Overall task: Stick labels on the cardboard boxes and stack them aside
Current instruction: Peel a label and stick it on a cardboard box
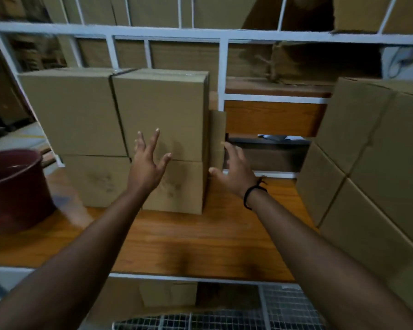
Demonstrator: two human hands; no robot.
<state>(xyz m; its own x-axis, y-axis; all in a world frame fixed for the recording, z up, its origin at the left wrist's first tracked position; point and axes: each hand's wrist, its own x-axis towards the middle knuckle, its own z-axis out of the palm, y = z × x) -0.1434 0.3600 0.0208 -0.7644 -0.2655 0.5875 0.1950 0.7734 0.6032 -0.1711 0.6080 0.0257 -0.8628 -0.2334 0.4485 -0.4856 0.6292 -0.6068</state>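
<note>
Plain cardboard boxes stand stacked two high on a wooden table point(188, 244). The upper right box point(162, 108) sits on a lower box point(179, 189), with another stack point(74, 113) to their left. My left hand point(148, 163) hovers with fingers spread in front of the upper right box, holding nothing. My right hand point(234, 170), a black band on its wrist, reaches with straight fingers to the right side of that stack, beside a narrow cardboard piece point(218, 136). No label shows on any box face.
A dark red bucket point(14, 189) stands at the table's left. A taller stack of boxes point(370, 167) fills the right side. A white metal rack point(222, 75) with flattened cardboard rises behind. A wire grid point(224, 317) lies below the table's front edge.
</note>
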